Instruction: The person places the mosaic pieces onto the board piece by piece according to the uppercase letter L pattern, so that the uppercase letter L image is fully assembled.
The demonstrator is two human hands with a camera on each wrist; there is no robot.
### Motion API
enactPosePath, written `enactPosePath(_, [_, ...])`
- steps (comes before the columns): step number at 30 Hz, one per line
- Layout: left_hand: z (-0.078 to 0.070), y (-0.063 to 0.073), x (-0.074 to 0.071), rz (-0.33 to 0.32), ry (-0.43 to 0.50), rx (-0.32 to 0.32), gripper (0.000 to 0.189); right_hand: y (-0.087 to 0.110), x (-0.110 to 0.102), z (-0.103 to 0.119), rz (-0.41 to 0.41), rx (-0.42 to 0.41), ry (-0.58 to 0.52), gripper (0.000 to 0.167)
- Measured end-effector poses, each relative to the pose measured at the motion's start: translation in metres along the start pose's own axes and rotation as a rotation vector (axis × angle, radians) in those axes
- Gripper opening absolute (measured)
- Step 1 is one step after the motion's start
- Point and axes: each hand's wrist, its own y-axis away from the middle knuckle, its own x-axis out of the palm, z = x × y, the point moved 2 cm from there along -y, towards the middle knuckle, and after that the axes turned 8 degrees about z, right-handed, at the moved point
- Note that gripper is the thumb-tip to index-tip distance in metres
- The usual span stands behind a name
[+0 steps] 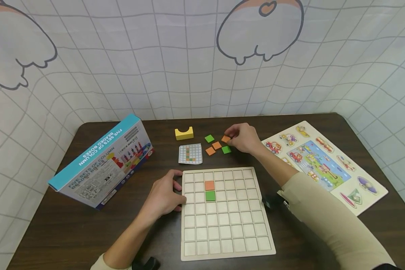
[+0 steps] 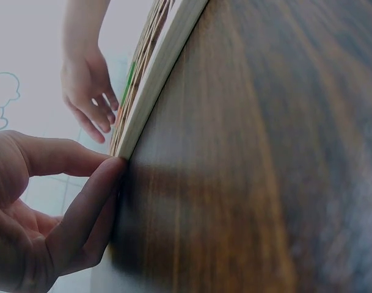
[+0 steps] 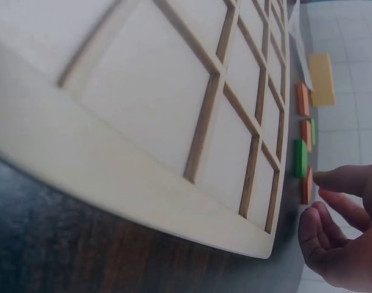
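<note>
A wooden grid board (image 1: pixel 231 257) lies on the table with an orange tile (image 1: pixel 209 185) and a green tile (image 1: pixel 210 195) in neighbouring cells of one column. At the board's left edge my left hand (image 1: pixel 164 195) pinches the rim; the left wrist view shows its fingertips (image 2: pixel 115 163) meeting there. Beyond the board's far edge, my right hand (image 1: pixel 244 138) has its thumb and a finger at the rightmost loose orange tile (image 1: pixel 225 138). That tile stands level with the others in the right wrist view, where the curled fingers (image 3: pixel 332 244) reach its end.
Loose orange (image 1: pixel 216 145) and green tiles (image 1: pixel 209 138) lie beside a small pattern card (image 1: pixel 190 153). Behind the card stands a yellow block (image 1: pixel 183 134) with a curved notch. A toy box (image 1: pixel 111 161) occupies the left side, a picture puzzle board (image 1: pixel 324 165) the right.
</note>
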Motion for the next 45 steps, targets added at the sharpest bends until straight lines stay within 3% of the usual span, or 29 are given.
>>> enactPosePath(17, [0.000,0.000,0.001,0.002,0.002,0.018,0.076,-0.011,0.003,-0.001,0.007,-0.007,0.030,0.025])
enactPosePath(45, [0.002,0.000,-0.001,-0.003,0.003,0.024,0.076,-0.010,0.000,0.004,0.004,-0.021,0.033,0.022])
